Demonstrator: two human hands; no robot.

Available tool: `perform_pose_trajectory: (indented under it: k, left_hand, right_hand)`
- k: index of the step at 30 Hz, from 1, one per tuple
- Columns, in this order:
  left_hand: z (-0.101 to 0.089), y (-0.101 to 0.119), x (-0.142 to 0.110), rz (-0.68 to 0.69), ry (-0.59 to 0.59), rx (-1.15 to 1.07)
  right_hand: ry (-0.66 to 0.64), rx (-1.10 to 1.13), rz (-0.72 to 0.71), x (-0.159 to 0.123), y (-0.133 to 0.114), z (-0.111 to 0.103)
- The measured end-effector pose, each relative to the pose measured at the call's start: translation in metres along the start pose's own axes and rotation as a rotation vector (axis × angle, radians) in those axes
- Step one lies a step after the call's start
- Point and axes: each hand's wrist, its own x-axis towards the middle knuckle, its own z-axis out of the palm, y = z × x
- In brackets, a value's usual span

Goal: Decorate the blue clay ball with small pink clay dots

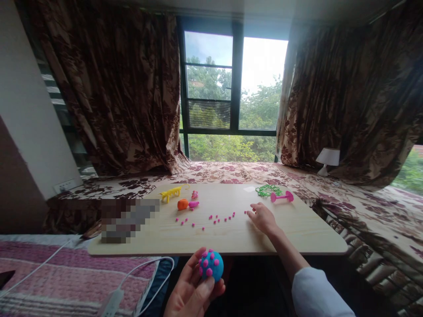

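My left hand point(191, 290) is wrapped round a blue clay ball point(218, 266) dotted with pink bumps, held just in front of the table's near edge. Over the right part of the table point(231, 242), my right hand point(263, 218) reaches out with its fingers a little apart. Its fingertips are right beside a tiny pink clay ball point(245, 212); I see nothing held between them. Several more pink clay bits point(214, 221) lie scattered to the left across the tabletop.
At the back left stand a yellow animal-like figure point(172, 193), an orange lump point(182, 204) and a pink piece point(193, 204). A green stringy tangle point(267, 190) and a pink dumbbell shape point(282, 197) lie back right. A white lamp point(328, 158) stands on the window ledge.
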Motion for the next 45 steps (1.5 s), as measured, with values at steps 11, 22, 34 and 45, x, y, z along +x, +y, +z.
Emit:
perform_pose_trajectory:
  k: [11, 22, 34, 45]
  left_hand:
    - [0.001, 0.001, -0.003, 0.01, 0.017, -0.01]
    - [0.004, 0.003, -0.005, 0.052, 0.055, 0.037]
    - [0.002, 0.002, -0.014, -0.018, -0.107, -0.016]
    - [0.002, 0.004, -0.014, 0.003, -0.113, 0.019]
  right_hand:
    - [-0.103, -0.153, 0.051, 0.0, 0.008, 0.011]
    - [-0.048, 0.067, 0.074, -0.002, 0.0, 0.005]
    - [-0.253, 1.019, -0.103, -0.133, -0.093, -0.06]
    - [-0.112, 0.726, -0.414, -0.145, -0.115, -0.062]
